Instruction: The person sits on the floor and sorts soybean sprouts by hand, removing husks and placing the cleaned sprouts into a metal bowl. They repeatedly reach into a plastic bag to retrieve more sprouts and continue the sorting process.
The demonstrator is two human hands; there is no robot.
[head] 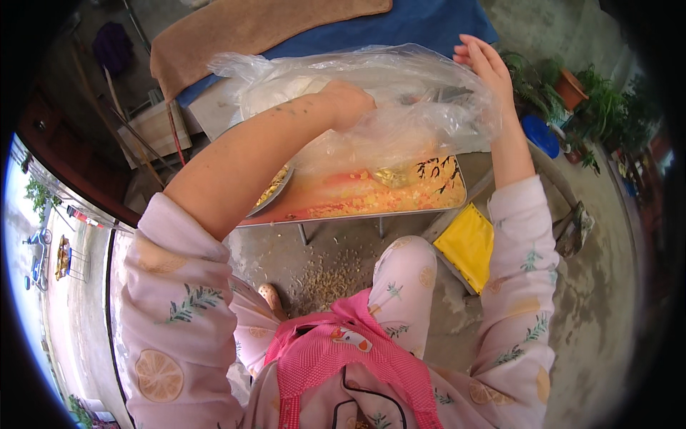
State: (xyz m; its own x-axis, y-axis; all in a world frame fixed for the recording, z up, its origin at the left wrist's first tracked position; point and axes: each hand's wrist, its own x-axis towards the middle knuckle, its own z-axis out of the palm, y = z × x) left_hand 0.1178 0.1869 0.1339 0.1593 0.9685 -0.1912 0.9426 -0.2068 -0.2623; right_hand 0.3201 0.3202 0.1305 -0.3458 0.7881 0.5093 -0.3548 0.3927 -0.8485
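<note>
A large, crinkled clear plastic bag (396,128) spreads over a low table with an orange floral top (343,195). My left hand (351,104) reaches across to the middle of the bag, its fingers curled into the film and mostly hidden. At the bag's right end, my right hand (485,61) is raised with its fingers extended; film lies against the wrist. Something dark shows through the plastic between the hands. Partly under my left forearm sits a round metal tray (289,179) holding small yellowish pieces. A small heap of yellowish pieces (391,177) shows near the bag's lower edge.
Brown cloth (257,32) and blue cloth (429,27) lie beyond the table. Small pale scraps (327,279) litter the floor between my feet. A yellow sheet (466,246) is at the table's right, with potted plants (595,102) and a blue lid-like disc (540,137) farther right. Long poles lean at left.
</note>
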